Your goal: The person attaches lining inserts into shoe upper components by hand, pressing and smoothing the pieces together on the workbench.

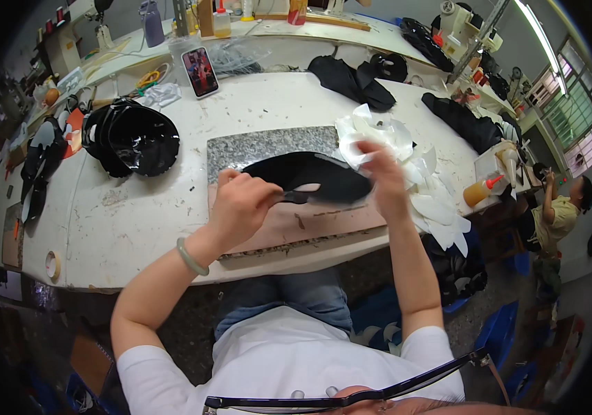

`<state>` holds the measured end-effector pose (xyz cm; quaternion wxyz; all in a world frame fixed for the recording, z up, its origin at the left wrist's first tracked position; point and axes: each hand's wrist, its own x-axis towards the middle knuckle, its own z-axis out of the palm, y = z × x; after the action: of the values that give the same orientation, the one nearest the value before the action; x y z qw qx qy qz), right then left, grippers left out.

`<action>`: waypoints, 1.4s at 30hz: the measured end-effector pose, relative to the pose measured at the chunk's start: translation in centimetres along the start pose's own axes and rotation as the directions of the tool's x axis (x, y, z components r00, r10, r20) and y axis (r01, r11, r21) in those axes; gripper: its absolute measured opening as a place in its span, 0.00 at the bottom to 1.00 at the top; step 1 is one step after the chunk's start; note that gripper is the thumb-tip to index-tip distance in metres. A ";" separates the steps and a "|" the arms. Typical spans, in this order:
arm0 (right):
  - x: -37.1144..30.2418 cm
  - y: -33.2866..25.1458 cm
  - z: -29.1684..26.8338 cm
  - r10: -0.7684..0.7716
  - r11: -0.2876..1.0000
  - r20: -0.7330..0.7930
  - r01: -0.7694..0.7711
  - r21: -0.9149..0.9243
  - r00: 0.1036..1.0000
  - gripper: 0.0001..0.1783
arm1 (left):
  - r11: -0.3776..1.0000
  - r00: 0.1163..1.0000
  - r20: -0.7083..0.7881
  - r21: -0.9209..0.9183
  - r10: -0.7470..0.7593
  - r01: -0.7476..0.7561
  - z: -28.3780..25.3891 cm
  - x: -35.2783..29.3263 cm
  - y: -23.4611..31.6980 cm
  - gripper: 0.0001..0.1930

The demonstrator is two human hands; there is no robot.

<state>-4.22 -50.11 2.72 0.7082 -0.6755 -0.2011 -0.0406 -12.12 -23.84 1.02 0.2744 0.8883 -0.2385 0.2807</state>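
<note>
My left hand (240,205) pinches the near left edge of a curved black piece (309,171), which looks like a shoe upper with an opening near its front edge. The piece is lifted over a speckled grey stone slab (233,149) with a pinkish near part. At the piece's right end is my right hand (384,176), smeared by motion; whether its fingers grip the edge cannot be made out. Right beside the slab, white peeled sheets (430,197) lie in a loose heap.
Nested glossy black pieces (145,142) stand on the table at left. A phone (200,72) leans upright at the back. More black pieces (354,81) lie at the far right. An amber bottle with a red tip (481,190) is near the right edge. A tape roll (52,264) lies front left.
</note>
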 end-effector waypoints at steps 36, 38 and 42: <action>-12.4 -1.6 9.8 0.200 0.980 0.360 -0.182 -0.084 0.911 0.28 | -0.306 0.537 0.436 -0.897 -0.722 0.318 -0.6 -10.6 5.7 0.10; -12.5 -1.6 9.8 0.195 0.980 0.378 -0.166 -0.108 0.905 0.27 | -0.300 0.563 0.431 -0.901 -0.706 0.313 -0.8 -9.9 5.8 0.10; -12.5 -0.9 9.5 0.262 0.963 0.360 -0.265 -0.040 0.896 0.26 | -0.361 0.608 0.431 -0.901 -0.667 0.243 -0.5 -9.8 5.6 0.10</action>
<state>-18.20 -43.63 -0.62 0.6614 -0.6887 -0.2350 0.1817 -22.67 -25.02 -2.78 0.9344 0.3467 0.0812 0.0013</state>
